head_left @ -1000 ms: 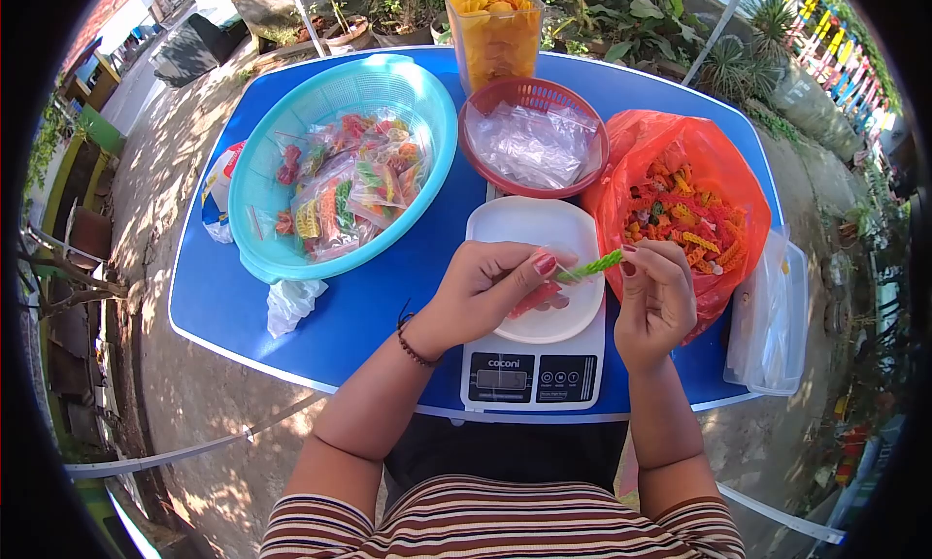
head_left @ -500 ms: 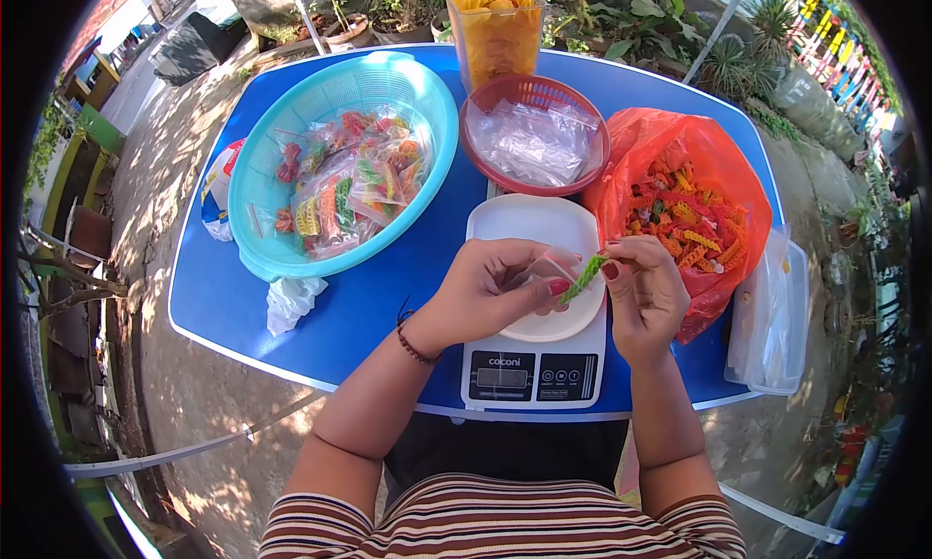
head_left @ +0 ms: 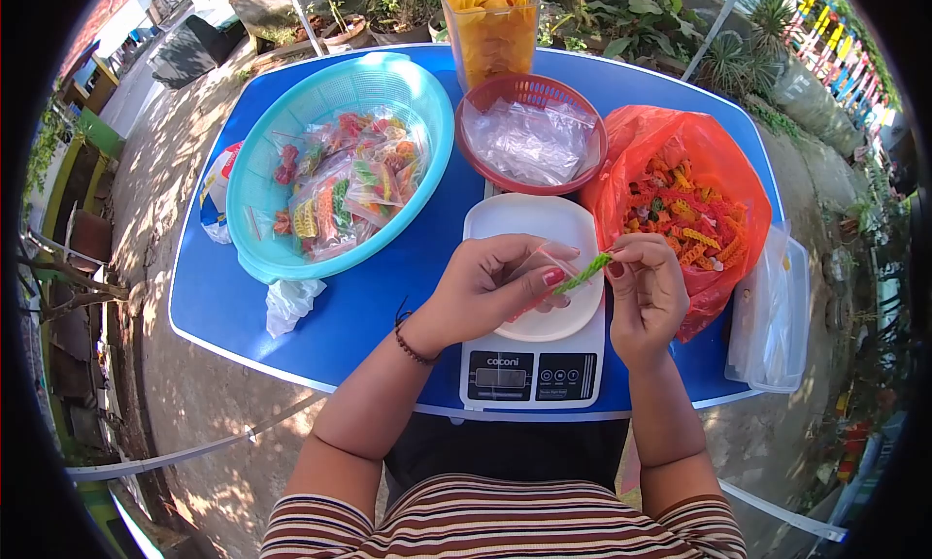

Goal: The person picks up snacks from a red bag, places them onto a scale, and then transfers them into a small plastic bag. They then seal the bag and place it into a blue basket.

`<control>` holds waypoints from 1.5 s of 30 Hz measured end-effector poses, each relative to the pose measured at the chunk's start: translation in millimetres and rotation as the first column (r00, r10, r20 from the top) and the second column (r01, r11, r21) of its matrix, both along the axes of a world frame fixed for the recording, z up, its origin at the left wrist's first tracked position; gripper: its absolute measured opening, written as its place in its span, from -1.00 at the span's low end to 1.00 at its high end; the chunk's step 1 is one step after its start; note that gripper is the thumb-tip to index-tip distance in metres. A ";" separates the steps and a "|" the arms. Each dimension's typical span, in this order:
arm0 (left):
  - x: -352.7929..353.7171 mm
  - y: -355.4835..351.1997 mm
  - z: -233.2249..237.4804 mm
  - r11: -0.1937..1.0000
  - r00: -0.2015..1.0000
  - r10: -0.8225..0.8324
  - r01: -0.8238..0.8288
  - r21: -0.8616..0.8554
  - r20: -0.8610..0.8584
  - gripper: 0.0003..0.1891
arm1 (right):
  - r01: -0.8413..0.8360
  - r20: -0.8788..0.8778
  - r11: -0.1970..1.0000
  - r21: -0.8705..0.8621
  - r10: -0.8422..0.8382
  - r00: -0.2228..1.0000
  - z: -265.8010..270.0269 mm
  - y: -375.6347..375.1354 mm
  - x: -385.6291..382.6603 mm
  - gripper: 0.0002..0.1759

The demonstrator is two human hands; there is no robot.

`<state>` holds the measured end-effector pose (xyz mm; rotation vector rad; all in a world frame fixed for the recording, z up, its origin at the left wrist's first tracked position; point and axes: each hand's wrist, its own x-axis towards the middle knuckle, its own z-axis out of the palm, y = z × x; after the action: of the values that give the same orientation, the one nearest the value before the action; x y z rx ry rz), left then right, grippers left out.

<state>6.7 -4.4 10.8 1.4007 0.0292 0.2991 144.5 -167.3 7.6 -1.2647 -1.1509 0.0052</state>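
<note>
Above the white kitchen scale [head_left: 532, 379] my two hands meet. Between thumb and fingers my left hand [head_left: 500, 282] pinches a small clear plastic zip bag [head_left: 544, 260]. My right hand [head_left: 643, 285] grips one end of a green twisted snack piece [head_left: 585, 274], whose other end lies at the mouth of the bag by my left thumb. Beneath the hands is the scale's white tray [head_left: 529, 214]. To the right, a red plastic bag [head_left: 621, 171] stands open, holding loose orange, red and yellow crinkled snack pieces [head_left: 684, 214].
A turquoise basket [head_left: 442, 137] at the left holds several filled bags. Behind the scale, a maroon basket [head_left: 466, 156] contains empty clear bags. A tub of yellow chips [head_left: 490, 35] stands at the back, a clear plastic container [head_left: 777, 316] at the right edge. Crumpled white plastic [head_left: 291, 302] lies left.
The green snack piece has tilted flatter, and its left end sits closer to the bag's opening. My left hand has shifted slightly left; my right hand stays nearly in place.
</note>
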 end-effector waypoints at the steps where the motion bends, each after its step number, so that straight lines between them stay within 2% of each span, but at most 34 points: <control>1: -1.4 1.4 3.7 1.000 1.000 -0.012 0.012 0.006 -0.020 -0.66 | 0.024 0.023 0.999 0.025 -0.025 0.999 -0.9 0.1 -2.0 -0.87; 2: -2.1 2.3 5.8 1.000 0.999 -0.023 0.024 0.012 -0.038 -0.65 | 0.024 0.031 0.999 0.036 -0.025 0.999 -2.0 0.0 -3.7 -0.88; 4: -0.1 1.5 0.8 0.998 0.999 -0.011 0.009 0.062 0.036 -0.61 | 0.023 0.047 0.998 0.057 -0.025 0.999 -3.7 0.1 -6.3 -0.89; 5: 1.0 0.5 -1.0 0.996 0.997 -0.007 0.000 0.086 0.073 -0.60 | 0.012 -0.003 0.999 0.049 -0.012 1.000 -2.4 0.3 -6.9 -0.88; 8: 2.5 -3.3 -1.0 1.000 0.999 0.018 -0.017 -0.007 0.048 -0.57 | -0.033 -0.157 0.999 0.008 0.034 0.987 2.1 -0.2 -5.9 -0.87; 10: 3.1 -0.4 -2.9 0.998 0.995 -0.002 -0.004 0.065 0.098 -0.61 | -0.082 -0.262 0.996 -0.038 0.070 0.963 2.9 -2.1 0.1 -0.87; 11: 3.1 0.7 -3.6 0.995 0.992 -0.013 0.001 0.100 0.122 -0.63 | -0.092 -0.251 0.995 -0.045 0.078 0.965 2.8 -2.1 0.8 -0.87; 14: -0.2 -2.2 -1.3 0.997 1.000 -0.016 0.014 -0.080 -0.016 -0.71 | -0.108 -0.193 0.992 -0.058 0.095 0.977 2.3 -2.3 1.2 -0.87; 17: -0.2 -1.0 -4.2 0.999 1.000 0.014 -0.015 -0.039 -0.028 -0.75 | -0.087 -0.101 0.995 -0.048 0.081 0.992 2.1 -2.5 0.1 -0.88; 20: 2.5 -4.4 -4.6 0.996 0.999 0.047 -0.046 -0.076 0.015 -0.76 | -0.058 -0.072 0.997 -0.042 0.055 0.996 3.1 -2.8 2.9 -0.87; 23: -1.4 2.6 1.1 0.997 0.995 -0.020 0.028 0.074 -0.101 -0.77 | -0.102 -0.102 0.990 -0.096 0.092 0.991 4.3 -2.7 4.0 -0.87; 25: -2.6 5.1 -0.7 0.994 0.993 -0.024 0.036 0.104 -0.117 -0.78 | -0.167 -0.128 0.971 -0.173 0.146 0.981 2.2 -2.1 3.6 -0.88; 26: -2.4 5.6 -2.4 0.992 0.992 -0.027 0.042 0.119 -0.126 -0.79 | -0.132 -0.080 0.975 -0.177 0.120 0.990 2.7 -1.9 2.8 -0.89; 29: 0.8 0.8 -9.0 0.999 0.997 0.027 -0.030 0.044 0.069 -0.77 | -0.066 0.037 0.982 -0.177 0.073 0.997 7.8 -1.2 2.7 -0.90; 31: -0.6 2.1 -6.8 0.996 0.998 0.046 -0.050 0.069 0.050 -0.77 | -0.073 0.074 0.983 -0.169 0.086 0.994 13.4 -1.6 4.8 -0.86; 34: -0.7 2.6 -8.5 0.997 0.999 0.051 -0.051 0.052 0.013 -0.76 | 0.017 0.234 0.976 -0.218 0.035 0.972 23.9 -0.6 1.6 -0.82; 38: 0.3 2.1 -9.0 0.999 0.999 0.034 -0.034 0.012 0.028 -0.73 | 0.061 0.318 0.985 -0.163 -0.006 0.948 17.0 6.2 -2.8 -0.83; 41: 1.7 -5.3 0.7 0.991 0.997 0.035 -0.026 -0.135 0.068 -0.71 | 0.111 0.330 0.988 -0.105 -0.071 0.941 6.1 3.2 2.4 -0.84; 44: -1.4 3.9 0.0 0.993 0.998 -0.038 0.044 0.111 -0.053 -0.70 | 0.162 0.278 0.983 -0.082 -0.133 0.951 4.6 1.0 -0.2 -0.86; 45: -1.6 3.2 -1.4 0.995 0.999 -0.027 0.031 0.096 -0.044 -0.72 | 0.172 0.258 0.981 -0.089 -0.144 0.955 4.8 1.0 -1.0 -0.87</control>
<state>5.0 -1.3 9.3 1.5024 0.0293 0.2491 143.5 -166.2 12.4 -1.4852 -1.2746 -0.2189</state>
